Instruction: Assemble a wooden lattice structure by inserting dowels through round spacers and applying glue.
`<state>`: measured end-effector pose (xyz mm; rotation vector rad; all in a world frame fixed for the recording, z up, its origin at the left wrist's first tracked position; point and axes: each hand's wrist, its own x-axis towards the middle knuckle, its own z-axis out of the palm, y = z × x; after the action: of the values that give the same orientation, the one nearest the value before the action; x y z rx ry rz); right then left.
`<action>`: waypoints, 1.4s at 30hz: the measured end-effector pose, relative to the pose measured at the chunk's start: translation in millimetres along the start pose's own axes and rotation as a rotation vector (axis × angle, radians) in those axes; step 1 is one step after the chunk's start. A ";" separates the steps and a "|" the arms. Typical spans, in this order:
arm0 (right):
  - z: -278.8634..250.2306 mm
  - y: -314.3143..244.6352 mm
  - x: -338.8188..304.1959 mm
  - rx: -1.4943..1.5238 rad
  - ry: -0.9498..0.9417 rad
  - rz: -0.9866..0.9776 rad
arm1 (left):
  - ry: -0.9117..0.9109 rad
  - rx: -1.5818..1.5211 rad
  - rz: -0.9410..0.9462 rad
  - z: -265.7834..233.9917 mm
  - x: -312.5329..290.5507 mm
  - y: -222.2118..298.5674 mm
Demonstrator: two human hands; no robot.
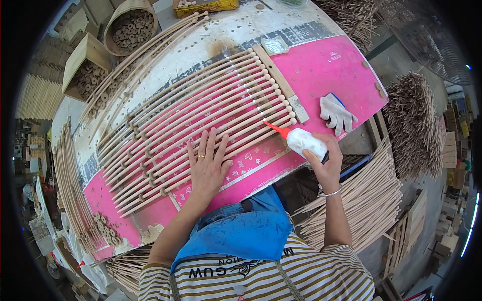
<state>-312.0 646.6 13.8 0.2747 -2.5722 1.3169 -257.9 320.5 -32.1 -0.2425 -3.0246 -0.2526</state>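
Several wooden rods [201,111] with round ball ends lie side by side across the pink-topped table. Their ball ends line up along a wooden strip [275,74]. My left hand [207,165] lies flat on the nearer rods, fingers spread, a ring on one finger. In my right hand [327,164] is a white squeeze bottle [303,142] with a red nozzle, tilted down to the left. Its tip is at the rods nearest me, close to their ball ends. A line of white glue-like dots [246,88] runs across the rods. Small wooden rings [148,152] sit around the rods further left.
A grey-white glove [337,114] lies on the pink sheet [346,65] at right. A round tub [111,36] and a wooden box [75,67] of rings stand far left. Loose rods [70,185] line the left edge. Rod bundles [356,200] lie right of my body.
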 end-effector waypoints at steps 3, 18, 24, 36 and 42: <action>-2.3 0.9 -5.4 0.056 0.024 0.047 | 0.001 0.001 -0.004 0.3 0.1 0.5; -6.6 -1.3 -20.0 -0.019 0.034 -0.008 | 0.042 0.025 0.002 1.6 -1.5 1.1; -10.6 -4.2 -25.4 0.031 0.037 0.055 | 0.052 0.033 0.004 4.1 -2.7 0.7; -18.3 -6.4 -29.5 -0.015 0.039 0.036 | 0.068 0.038 0.006 4.9 4.5 -0.8; -16.7 20.7 -15.4 0.281 0.028 0.189 | 0.079 -0.005 0.016 12.7 -3.0 -5.8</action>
<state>-300.9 673.0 2.8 0.0605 -2.4344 1.7396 -257.0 316.5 -45.8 -0.2511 -2.9431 -0.2615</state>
